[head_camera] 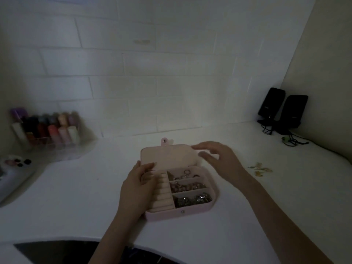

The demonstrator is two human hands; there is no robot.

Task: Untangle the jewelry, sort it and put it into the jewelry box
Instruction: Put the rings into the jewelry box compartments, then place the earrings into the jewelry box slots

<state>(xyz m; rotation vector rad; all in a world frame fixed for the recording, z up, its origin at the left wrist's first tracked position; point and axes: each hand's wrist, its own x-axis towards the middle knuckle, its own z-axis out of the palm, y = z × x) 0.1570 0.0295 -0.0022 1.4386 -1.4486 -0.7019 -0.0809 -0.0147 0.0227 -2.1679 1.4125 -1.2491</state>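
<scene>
Pink jewelry box (165, 213) sits mid-bench (266, 197), nearer the front edge, lid (167, 155) folded flat toward the wall with its snap tab (164, 141) pointing at the tiles. Jewelry looks already sorted into the three right-side compartments: rings and small hoops (185, 174) in the far one, pinkish beaded pieces (187, 186) in the middle, silvery chain or sparkly pieces (194, 200) in the near one. Ring-roll slots (162, 195) on the left look empty where visible. No loose jewelry that I can make out on the bench, so my read is the sort is done and closing is what's left. Left hand (140, 184) lies on the box's left side, fingers fairly straight, thumb up by the hinge line; it looks like it's steadying the box so it won't slide, holding nothing. Right hand (219, 159) is over the lid's right far corner, grip open, fingers spread and relaxed, fingertips at or just above the lid edge; motion blur, can't tell if it's touching. Placement fits reaching to flip the lid shut. Elsewhere: nail polish rack (47, 128) at the back left, two black speakers (283, 109) in the back right corner, some small yellowish scraps (260, 168) toward the right edge.
</scene>
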